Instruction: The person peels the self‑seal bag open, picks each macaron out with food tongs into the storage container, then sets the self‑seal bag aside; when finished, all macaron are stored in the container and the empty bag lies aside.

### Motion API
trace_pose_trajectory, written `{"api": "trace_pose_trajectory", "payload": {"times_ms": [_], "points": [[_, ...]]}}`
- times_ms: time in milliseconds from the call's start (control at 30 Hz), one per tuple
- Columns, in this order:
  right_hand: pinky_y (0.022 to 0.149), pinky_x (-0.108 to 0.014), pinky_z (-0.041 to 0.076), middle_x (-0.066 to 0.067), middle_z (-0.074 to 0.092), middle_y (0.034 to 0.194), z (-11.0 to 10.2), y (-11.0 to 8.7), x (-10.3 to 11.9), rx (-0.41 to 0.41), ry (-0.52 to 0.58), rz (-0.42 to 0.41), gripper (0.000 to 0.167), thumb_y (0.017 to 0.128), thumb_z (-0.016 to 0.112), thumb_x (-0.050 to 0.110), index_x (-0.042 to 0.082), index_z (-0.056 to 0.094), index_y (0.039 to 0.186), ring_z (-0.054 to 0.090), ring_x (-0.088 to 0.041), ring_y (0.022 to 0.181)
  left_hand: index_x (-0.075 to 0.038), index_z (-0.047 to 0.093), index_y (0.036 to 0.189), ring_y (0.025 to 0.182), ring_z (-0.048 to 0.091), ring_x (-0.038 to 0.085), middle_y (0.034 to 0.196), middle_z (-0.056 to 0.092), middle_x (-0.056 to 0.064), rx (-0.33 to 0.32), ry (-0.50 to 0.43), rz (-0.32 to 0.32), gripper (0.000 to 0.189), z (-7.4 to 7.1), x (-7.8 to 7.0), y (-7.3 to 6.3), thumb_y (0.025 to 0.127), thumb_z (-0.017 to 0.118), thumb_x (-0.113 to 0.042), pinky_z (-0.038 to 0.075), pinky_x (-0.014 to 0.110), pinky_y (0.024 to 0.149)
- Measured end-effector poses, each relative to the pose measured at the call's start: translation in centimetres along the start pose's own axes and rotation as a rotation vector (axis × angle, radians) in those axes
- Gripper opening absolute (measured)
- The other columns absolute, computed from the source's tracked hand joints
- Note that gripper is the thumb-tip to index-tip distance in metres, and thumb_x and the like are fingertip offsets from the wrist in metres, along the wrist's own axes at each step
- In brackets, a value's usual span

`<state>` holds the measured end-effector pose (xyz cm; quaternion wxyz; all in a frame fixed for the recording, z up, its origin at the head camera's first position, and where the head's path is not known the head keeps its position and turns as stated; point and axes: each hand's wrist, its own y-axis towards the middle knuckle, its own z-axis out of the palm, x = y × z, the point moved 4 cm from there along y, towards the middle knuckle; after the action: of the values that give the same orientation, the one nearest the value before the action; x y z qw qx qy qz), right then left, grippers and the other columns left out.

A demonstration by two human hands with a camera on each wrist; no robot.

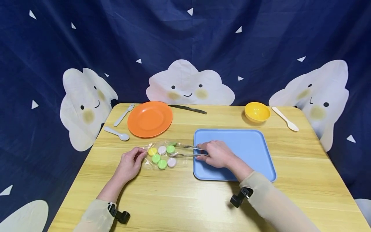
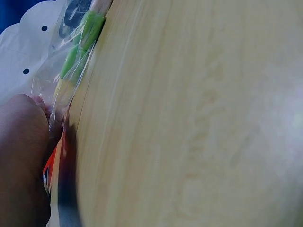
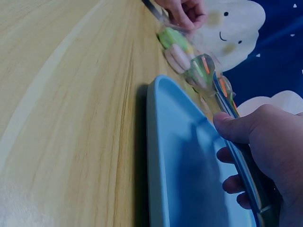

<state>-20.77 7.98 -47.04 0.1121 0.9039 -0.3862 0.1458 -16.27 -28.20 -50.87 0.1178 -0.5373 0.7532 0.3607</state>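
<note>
Left hand (image 1: 130, 163) pinches a clear bag (image 1: 149, 163) of 6 macarons (image 1: 162, 164) (3 green, 2 lilac, 1 yellow); right hand (image 1: 217, 154) grips metal tongs (image 1: 186, 155).

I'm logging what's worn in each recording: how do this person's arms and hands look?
The left grip and right grip are bare, without gloves. The arms wear plain, light beige sleeves, with a small black device near each cuff.

- Pale wood-grain table (image 1: 179, 203)
- Grey fork (image 1: 124, 115), grey spoon (image 1: 116, 132)
- Orange plate (image 1: 149, 119)
- Black knife (image 1: 188, 109)
- Yellow bowl (image 1: 257, 112)
- White spoon (image 1: 284, 118)
- Blue tray (image 1: 246, 145)
- Clear bag (image 1: 165, 156) holding round pieces (image 1: 156, 158)
</note>
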Motion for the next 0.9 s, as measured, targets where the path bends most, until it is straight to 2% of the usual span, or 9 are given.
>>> {"api": "trace_pose_trajectory", "payload": {"times_ms": [167, 367, 533, 767, 900], "points": [[0.084, -0.05, 0.059, -0.001, 0.078, 0.114, 0.2, 0.1, 0.3, -0.016, -0.017, -0.023, 0.039, 0.101, 0.074, 0.039, 0.012, 0.076, 0.128, 0.074, -0.024, 0.102, -0.008, 0.073, 0.102, 0.078, 0.065, 0.011, 0.095, 0.076, 0.002, 0.0, -0.005, 0.017, 0.006, 0.0, -0.2, 0.1, 0.099, 0.074, -0.003, 0.052, 0.022, 0.067], [0.075, -0.049, 0.058, 0.001, 0.077, 0.102, 0.0, -0.3, 0.2, -0.032, 0.001, -0.049, 0.034, 0.102, 0.073, 0.037, 0.011, 0.076, 0.124, 0.072, -0.022, 0.087, -0.008, 0.073, 0.103, 0.087, 0.07, 0.015, 0.1, 0.076, 0.003, -0.006, 0.01, 0.036, 0.007, -0.3, -0.3, 0.0, 0.098, 0.075, -0.003, 0.058, 0.035, 0.073], [0.079, -0.048, 0.058, -0.002, 0.078, 0.111, -0.2, -0.9, -0.3, -0.049, 0.029, -0.034, 0.038, 0.101, 0.075, 0.036, 0.009, 0.076, 0.128, 0.072, -0.02, 0.09, -0.007, 0.074, 0.102, 0.088, 0.071, 0.017, 0.1, 0.075, 0.003, -0.022, 0.026, 0.046, 0.012, -0.3, -0.2, -0.1, 0.095, 0.077, 0.002, 0.059, 0.039, 0.073], [0.085, -0.05, 0.059, -0.003, 0.078, 0.115, -0.6, -1.8, -0.9, -0.082, 0.065, -0.043, 0.038, 0.1, 0.076, 0.036, 0.009, 0.077, 0.127, 0.075, -0.025, 0.103, -0.006, 0.077, 0.103, 0.094, 0.072, 0.024, 0.098, 0.075, 0.003, -0.03, 0.056, 0.086, 0.014, -0.2, -0.2, 0.2, 0.094, 0.077, 0.004, 0.06, 0.045, 0.08], [0.082, -0.048, 0.06, -0.002, 0.078, 0.114, -1.0, -2.4, -1.5, -0.088, 0.071, -0.044, 0.037, 0.1, 0.076, 0.035, 0.009, 0.077, 0.126, 0.075, -0.023, 0.102, -0.007, 0.074, 0.1, 0.089, 0.071, 0.022, 0.095, 0.072, 0.001, -0.035, 0.075, 0.079, 0.015, -0.1, -0.3, 0.2, 0.093, 0.077, 0.006, 0.06, 0.045, 0.074]]}}
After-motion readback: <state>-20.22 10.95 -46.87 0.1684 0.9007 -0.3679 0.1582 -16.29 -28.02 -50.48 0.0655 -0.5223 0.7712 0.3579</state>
